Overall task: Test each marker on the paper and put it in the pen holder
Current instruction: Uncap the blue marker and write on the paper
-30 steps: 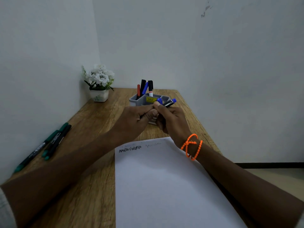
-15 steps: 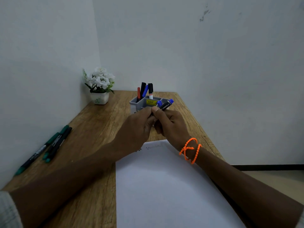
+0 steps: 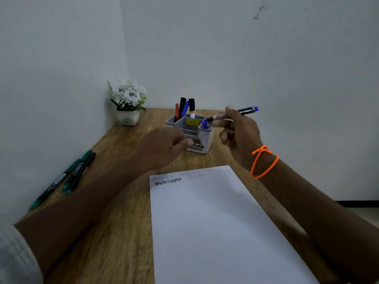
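**A:** So what were the hands doing there?

**B:** The right hand (image 3: 239, 133) was raised just right of the pen holder (image 3: 191, 131), thumb and fingers pinching a blue marker (image 3: 233, 113) around its middle. The marker lay nearly level, blue end pointing right, dark tip aimed left over the holder's rim. There was an orange bracelet (image 3: 263, 160) on that wrist.

**A:** And the left?

**B:** The left hand (image 3: 164, 146) hung low in front of the holder, fingers curled in. It was blurry, so I couldn't tell whether it was gripping anything. Something small and blue (image 3: 204, 124) sat at the holder's right front compartment, maybe a cap, hard to make out.

**A:** Where was the rest of the stuff?

**B:** Four markers (image 3: 184, 108) stood in the back left compartment. The paper (image 3: 215, 222) lay on the table (image 3: 114, 232) below the hands, scribbles (image 3: 168, 182) along its top edge, bottom cut off. Green markers (image 3: 65, 179) lay by the left wall, and a flower pot (image 3: 128, 103) sat in the corner.
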